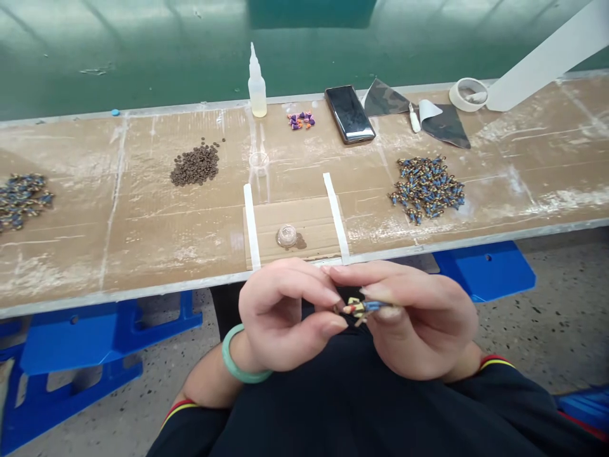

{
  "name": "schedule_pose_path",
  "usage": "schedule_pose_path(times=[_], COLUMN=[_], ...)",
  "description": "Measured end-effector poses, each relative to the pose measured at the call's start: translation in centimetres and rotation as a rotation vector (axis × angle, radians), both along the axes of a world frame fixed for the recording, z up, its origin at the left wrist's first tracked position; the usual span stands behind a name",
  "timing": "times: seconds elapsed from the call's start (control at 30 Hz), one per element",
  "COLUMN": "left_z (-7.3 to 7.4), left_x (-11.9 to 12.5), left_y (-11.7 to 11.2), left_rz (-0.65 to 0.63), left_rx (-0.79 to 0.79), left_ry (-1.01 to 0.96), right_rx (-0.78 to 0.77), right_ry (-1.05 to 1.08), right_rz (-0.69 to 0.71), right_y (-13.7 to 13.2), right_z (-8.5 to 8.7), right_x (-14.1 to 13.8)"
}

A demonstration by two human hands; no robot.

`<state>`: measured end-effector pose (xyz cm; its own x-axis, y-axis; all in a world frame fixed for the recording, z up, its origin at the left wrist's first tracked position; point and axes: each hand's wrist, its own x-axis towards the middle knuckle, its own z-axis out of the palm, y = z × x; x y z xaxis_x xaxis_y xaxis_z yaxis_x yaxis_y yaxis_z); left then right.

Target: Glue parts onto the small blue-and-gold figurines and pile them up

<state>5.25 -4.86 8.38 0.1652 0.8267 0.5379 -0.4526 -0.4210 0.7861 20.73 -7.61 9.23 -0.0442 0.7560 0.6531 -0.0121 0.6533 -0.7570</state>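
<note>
My left hand point(285, 317) and my right hand point(419, 324) meet over my lap, just below the table's front edge. Together they pinch a small blue, orange and yellow piece point(362, 308) between fingertips. The right hand's fingers curl round its blue end; the left thumb and forefinger close on its other end. A green bangle point(234, 362) sits on my left wrist. A pile of similar blue pieces point(428, 187) lies on the table at the right, another point(21, 198) at the far left. A heap of small brown beads point(196, 165) lies left of centre.
The cardboard-covered table point(143, 235) also holds a squeeze bottle point(257, 86), purple and orange bits point(301, 120), a phone point(349, 114), a tape roll point(469, 94), a small clear dish point(287, 236) between two white tape strips. Blue supports point(480, 273) stand underneath.
</note>
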Motion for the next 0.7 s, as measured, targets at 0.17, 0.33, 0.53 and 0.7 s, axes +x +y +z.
schedule_pose_path(times=[0.17, 0.33, 0.53, 0.7], left_z=[-0.1, -0.2, -0.5, -1.2], left_x=[-0.1, -0.2, -0.4, -0.7], left_y=[-0.1, 0.1, 0.2, 0.2], left_rz=[0.021, 0.025, 0.051, 0.144], left_rx=[0.015, 0.039, 0.064, 0.179], left_ry=[0.012, 0.045, 0.060, 0.090], right_rx=[0.079, 0.105, 0.103, 0.156], right_ry=[-0.178, -0.283, -0.357, -0.482], right_rz=[-0.014, -0.033, -0.048, -0.121], right_y=[0.3, 0.3, 0.2, -0.2], right_z=[1.0, 1.3, 1.7, 1.8], right_x=[0.5, 0.9, 1.3, 1.1])
